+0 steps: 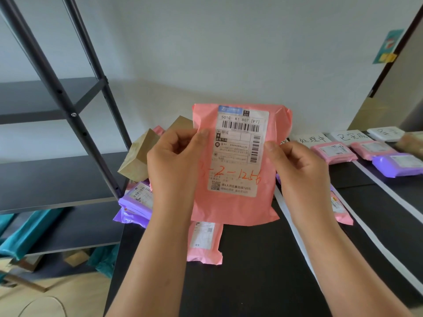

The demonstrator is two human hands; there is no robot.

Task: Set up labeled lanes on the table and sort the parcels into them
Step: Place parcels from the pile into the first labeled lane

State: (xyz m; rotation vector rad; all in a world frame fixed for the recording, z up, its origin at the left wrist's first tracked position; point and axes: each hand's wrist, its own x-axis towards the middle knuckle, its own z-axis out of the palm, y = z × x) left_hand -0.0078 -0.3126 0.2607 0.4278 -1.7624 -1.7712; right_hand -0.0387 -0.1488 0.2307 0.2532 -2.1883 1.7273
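**Parcel lifted so its label can be read**

Thumbs [202,134] of the left hand [174,159] and right hand [299,172] pinch the side edges of a flat pink plastic mailer parcel [235,209]. It is held upright at frame centre, presumably to read its white shipping label [238,154]. Handwritten white lane cards [312,139] wait at right on the black table [251,284].

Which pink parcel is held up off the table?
The large pink parcel with red handwriting, gripped at its sides by the left hand and right hand; the other pink parcels lie flat on the table.
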